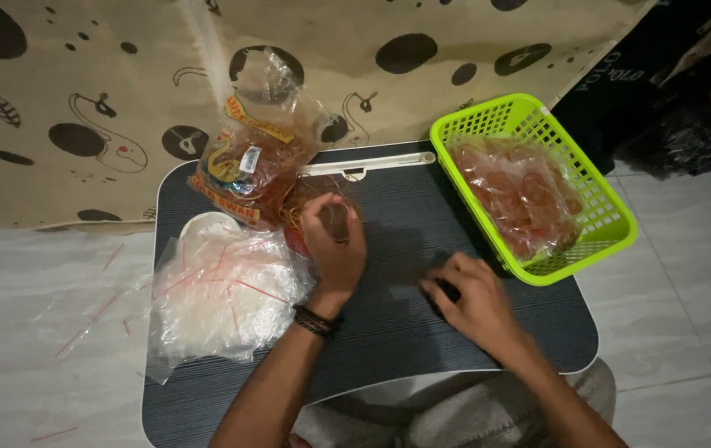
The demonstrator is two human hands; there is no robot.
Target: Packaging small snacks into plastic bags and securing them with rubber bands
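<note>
Rubber bands [310, 207], a loose orange tangle, sit near the far-left part of the lap table [405, 216], right under my left hand [334, 245]. Left fingers curl down onto the tangle, pinching at bands, though I cannot tell exactly how many. A dark wristband [316, 320] sits on that wrist. My right hand [476, 299] lies flat-ish toward the right-middle of the table, fingers pressed together over a small dark thing; cannot tell what it is or whether it is really gripped.

Just beyond the left hand a printed plastic bag [251, 162] of bands leans at the table's far edge. At the left edge lies a heap of clear plastic bags [222, 294] with red strips. A green basket [538, 187] with filled packets hangs over the far-right corner.

My read: picking a portion of bands from the tangle is the step in hand. Next move calls for a clean pinch that separates a small bunch without dragging the rest.
</note>
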